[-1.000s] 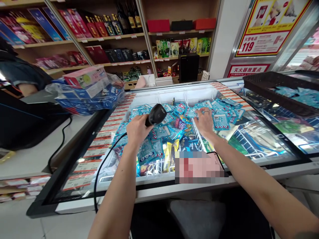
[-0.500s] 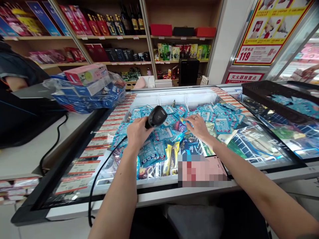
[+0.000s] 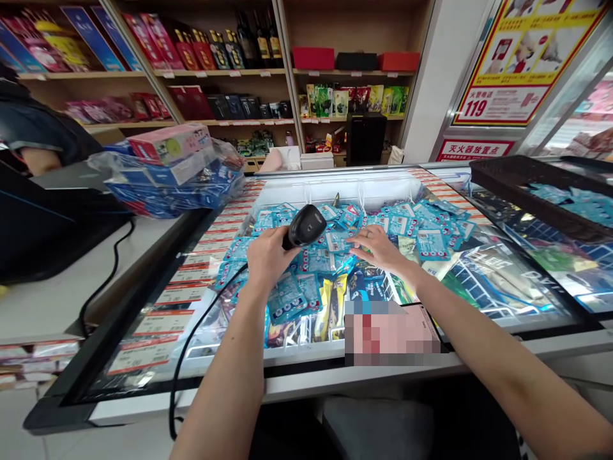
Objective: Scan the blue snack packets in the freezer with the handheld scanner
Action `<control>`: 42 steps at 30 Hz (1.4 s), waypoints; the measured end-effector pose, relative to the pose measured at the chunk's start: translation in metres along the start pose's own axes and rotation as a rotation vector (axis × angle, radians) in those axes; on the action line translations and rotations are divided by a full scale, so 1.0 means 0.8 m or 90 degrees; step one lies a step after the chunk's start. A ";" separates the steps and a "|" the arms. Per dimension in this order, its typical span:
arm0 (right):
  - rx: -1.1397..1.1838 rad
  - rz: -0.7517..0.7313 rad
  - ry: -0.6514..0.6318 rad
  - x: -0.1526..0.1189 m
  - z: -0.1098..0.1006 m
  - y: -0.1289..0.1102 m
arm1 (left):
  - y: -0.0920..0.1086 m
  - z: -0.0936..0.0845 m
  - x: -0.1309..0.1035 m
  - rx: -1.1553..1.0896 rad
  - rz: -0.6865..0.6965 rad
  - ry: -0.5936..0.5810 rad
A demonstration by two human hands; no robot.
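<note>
Over the chest freezer (image 3: 335,185), my left hand (image 3: 268,254) is wrapped round the handle of a black barcode scanner (image 3: 308,226), its cord trailing down to the left. My right hand (image 3: 378,248) is closed at the fingertips on the edge of a blue packet (image 3: 336,241), just right of the scanner. Many similar blue packets (image 3: 433,244) lie spread around both hands. Yellow wrappers (image 3: 330,305) lie nearer the front. A phone (image 3: 421,329), partly blurred out, rests at the front edge below my right forearm.
Bagged boxes (image 3: 167,169) sit at the back left, close to a person's arm (image 3: 41,160). A dark tray (image 3: 541,198) holding blue packets is on the right. Stocked shelves (image 3: 220,73) stand behind the freezer. The scanner's cord (image 3: 179,364) crosses the front left edge.
A blue packet now lies flat by my right fingertips, covering the spot where a purple wrapper showed. The whole view has shifted slightly; my left hand still holds the scanner.
</note>
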State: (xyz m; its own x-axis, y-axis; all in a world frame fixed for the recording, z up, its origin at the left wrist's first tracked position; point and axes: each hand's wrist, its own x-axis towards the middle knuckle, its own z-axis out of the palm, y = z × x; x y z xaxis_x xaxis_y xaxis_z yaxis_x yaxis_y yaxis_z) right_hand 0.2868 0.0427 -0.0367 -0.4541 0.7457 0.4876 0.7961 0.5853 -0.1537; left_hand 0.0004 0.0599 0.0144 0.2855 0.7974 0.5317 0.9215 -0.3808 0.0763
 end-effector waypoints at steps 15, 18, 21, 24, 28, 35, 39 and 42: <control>0.019 0.155 0.078 -0.002 0.006 0.005 | 0.008 0.008 -0.001 0.012 0.039 -0.024; 0.105 0.185 0.138 -0.004 0.005 0.010 | 0.009 0.009 -0.001 0.012 0.048 -0.027; 0.169 0.238 0.192 -0.006 0.007 0.015 | 0.010 0.011 -0.002 0.007 0.062 -0.026; 0.197 0.294 0.231 -0.007 0.009 0.019 | 0.011 0.013 -0.002 -0.001 0.083 -0.033; 0.223 0.338 0.279 -0.008 0.008 0.022 | 0.014 0.013 -0.002 -0.013 0.106 -0.046; 0.234 0.377 0.314 -0.008 0.007 0.027 | 0.025 0.012 -0.004 -0.037 0.129 -0.047; 0.227 0.371 0.318 -0.008 0.008 0.028 | 0.032 0.010 -0.005 -0.049 0.143 -0.059; 0.222 0.367 0.319 -0.008 0.010 0.030 | 0.036 0.008 -0.005 -0.048 0.143 -0.065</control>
State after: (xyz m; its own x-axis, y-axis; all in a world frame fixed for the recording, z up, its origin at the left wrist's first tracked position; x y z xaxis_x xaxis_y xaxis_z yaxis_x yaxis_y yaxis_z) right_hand 0.3056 0.0544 -0.0504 0.2823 0.7771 0.5625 0.6422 0.2825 -0.7126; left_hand 0.0272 0.0487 0.0086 0.5095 0.7307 0.4544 0.8107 -0.5846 0.0311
